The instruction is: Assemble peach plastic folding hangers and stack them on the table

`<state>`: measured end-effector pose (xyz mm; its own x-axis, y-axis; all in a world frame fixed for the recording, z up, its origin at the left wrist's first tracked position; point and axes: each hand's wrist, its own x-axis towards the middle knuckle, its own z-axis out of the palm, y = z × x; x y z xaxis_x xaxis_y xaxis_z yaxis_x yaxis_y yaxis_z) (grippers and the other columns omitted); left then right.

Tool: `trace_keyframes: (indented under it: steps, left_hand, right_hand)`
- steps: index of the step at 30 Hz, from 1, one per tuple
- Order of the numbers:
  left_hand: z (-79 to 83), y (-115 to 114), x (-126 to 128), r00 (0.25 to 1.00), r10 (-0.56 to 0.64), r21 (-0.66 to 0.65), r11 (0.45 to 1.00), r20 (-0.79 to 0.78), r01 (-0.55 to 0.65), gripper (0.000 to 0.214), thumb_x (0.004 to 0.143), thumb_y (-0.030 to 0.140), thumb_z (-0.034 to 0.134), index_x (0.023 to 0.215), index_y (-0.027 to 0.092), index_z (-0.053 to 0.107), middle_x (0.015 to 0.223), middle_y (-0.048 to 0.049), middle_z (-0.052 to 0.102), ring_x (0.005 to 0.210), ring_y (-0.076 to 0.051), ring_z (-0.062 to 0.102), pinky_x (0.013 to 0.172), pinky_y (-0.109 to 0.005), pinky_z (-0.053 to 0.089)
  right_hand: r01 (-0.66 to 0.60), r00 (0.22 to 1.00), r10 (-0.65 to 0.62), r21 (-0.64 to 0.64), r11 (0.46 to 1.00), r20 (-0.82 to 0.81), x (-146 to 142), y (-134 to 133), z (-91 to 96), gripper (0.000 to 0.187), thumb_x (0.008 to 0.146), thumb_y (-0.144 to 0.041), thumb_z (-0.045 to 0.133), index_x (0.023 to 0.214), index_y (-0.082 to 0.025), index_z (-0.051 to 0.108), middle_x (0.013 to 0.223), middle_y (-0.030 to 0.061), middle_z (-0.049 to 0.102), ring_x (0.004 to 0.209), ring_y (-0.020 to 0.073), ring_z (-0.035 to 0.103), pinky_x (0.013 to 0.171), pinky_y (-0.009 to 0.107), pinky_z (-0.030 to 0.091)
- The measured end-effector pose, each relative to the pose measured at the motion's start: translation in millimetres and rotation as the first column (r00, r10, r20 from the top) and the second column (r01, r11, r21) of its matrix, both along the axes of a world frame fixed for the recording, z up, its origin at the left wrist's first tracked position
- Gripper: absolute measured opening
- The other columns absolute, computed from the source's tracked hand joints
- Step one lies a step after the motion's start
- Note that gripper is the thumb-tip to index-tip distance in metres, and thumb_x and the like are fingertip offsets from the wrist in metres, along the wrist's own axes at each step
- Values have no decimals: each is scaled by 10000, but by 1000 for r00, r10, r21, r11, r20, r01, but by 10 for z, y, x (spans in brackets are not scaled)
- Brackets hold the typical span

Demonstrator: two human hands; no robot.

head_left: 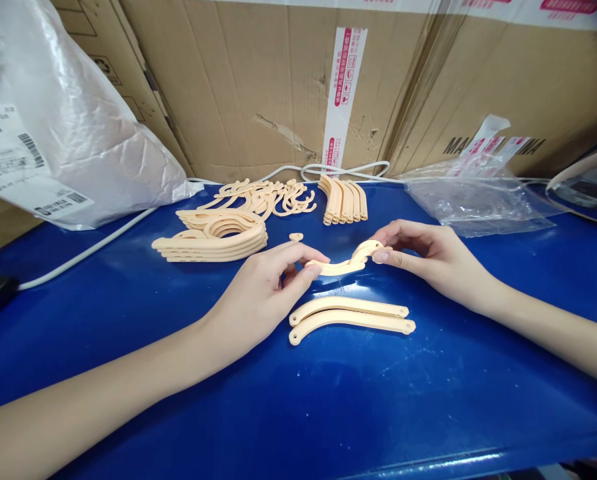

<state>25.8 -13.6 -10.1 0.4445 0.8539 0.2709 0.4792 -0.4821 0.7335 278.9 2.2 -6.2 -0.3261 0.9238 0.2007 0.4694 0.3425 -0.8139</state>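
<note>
Between my two hands, just above the blue table, is a curved beige plastic hanger part (339,269). My left hand (271,283) pinches its left end between thumb and fingers. At its raised right end, the thumb and fingers of my right hand (431,257) close on it. Nearer to me, two slim curved hanger arms (353,320) lie side by side, each with a hole at the left end. A small beige piece (296,237) rests beyond my left hand. Further left sits a stack of looped beige hanger pieces (213,243).
Loose beige hooks (278,197) lie in a heap at the back, beside a row of curved arms (344,200). Cardboard boxes (258,80) wall off the far edge. A silvery parcel bag (93,133) leans at left; a clear plastic bag (478,200) lies at right. A white cable (88,250) crosses the table (228,427).
</note>
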Motion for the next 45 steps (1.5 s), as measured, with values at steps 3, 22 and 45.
trace_keyframes:
  steps: [3, 22, 45]
  left_hand:
    - [10, 0, 5, 1000, 19, -7, 1000, 7, -19, 130, 930, 283, 559, 975, 233, 670, 712, 63, 597, 546, -73, 463, 532, -218, 373]
    - [-38, -52, -23, 919, -37, 183, 976, -392, 118, 454, 998, 432, 386, 1331, 146, 498, 1464, -72, 447, 1411, -240, 268, 1159, -479, 267]
    - [-24, 27, -161, 745, 224, 628, 711, -628, 317, 241, 970, 167, 431, 943, 127, 667, 908, -69, 689, 833, -240, 619, 731, -376, 441]
  right_hand:
    - [-13, 1000, 13, 13, 1000, 15, 1, 11, -1, 235, 813, -421, 690, 921, -213, 685, 945, 40, 722, 834, 183, 649, 737, 320, 509]
    - [55, 989, -63, 68, 996, 132, 182, 219, -35, 285, 806, -457, 688, 920, -196, 707, 948, 60, 737, 820, 201, 645, 744, 349, 497]
    - [47, 969, -77, 128, 991, 234, 234, 265, -52, 366, 807, -515, 667, 987, -204, 735, 873, 59, 670, 744, 181, 563, 671, 330, 410]
